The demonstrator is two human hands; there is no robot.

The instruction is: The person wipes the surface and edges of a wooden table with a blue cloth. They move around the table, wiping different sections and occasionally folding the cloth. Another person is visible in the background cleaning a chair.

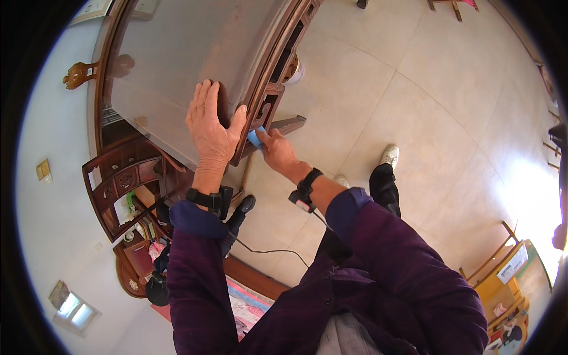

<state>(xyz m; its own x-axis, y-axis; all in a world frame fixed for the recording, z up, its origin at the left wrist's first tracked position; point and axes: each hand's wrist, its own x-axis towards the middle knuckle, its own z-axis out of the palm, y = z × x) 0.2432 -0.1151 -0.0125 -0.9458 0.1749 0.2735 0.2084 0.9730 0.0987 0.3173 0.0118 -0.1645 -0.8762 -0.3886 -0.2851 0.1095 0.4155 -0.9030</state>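
My left hand (213, 126) lies flat, fingers apart, on the glossy top of a dark wooden table (168, 57), near its corner, with the thumb by the edge. Just right of and below that edge, my right hand (279, 153) holds a blue cloth (256, 136) against the carved side of the table, beside the corner leg. Part of the cloth is hidden under the fingers and the table's edge. Both wrists wear black straps with small devices, and a thin black cable hangs below them.
A carved wooden chair (120, 182) stands at the table's left end. A round container (294, 71) is partly under the table. Behind my arms, another person's dark shoe (247, 203) rests on the tiled floor (346, 97). Yellowish wooden furniture (497, 297) stands at lower right.
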